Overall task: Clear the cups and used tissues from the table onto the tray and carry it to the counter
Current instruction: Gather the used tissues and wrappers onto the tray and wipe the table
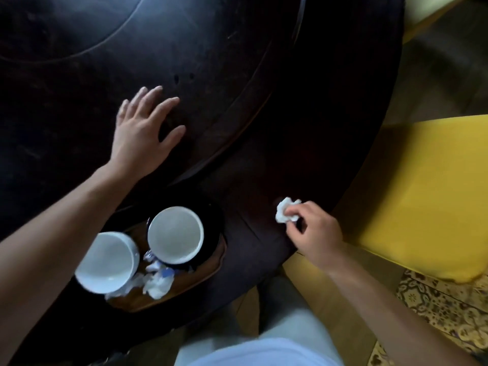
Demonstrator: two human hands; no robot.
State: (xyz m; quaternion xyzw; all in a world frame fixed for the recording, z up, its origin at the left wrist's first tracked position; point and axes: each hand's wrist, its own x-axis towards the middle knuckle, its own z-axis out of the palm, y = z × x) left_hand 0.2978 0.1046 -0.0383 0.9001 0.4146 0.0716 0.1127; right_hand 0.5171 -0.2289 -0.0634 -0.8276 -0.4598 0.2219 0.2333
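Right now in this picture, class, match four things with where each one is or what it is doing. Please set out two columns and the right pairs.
Things:
1. left hand
2. right hand
3. two white cups
4. yellow chair seat

States:
a. standing on the wooden tray
b. pinching a crumpled tissue
c. beside the dark table, nothing on it
d. open, fingers spread over the table

Pairs: 1-d, 2-b, 3-a, 4-c

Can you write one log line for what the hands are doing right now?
right hand: pinching crumpled tissue | left hand: open over table | tray: two cups, tissues
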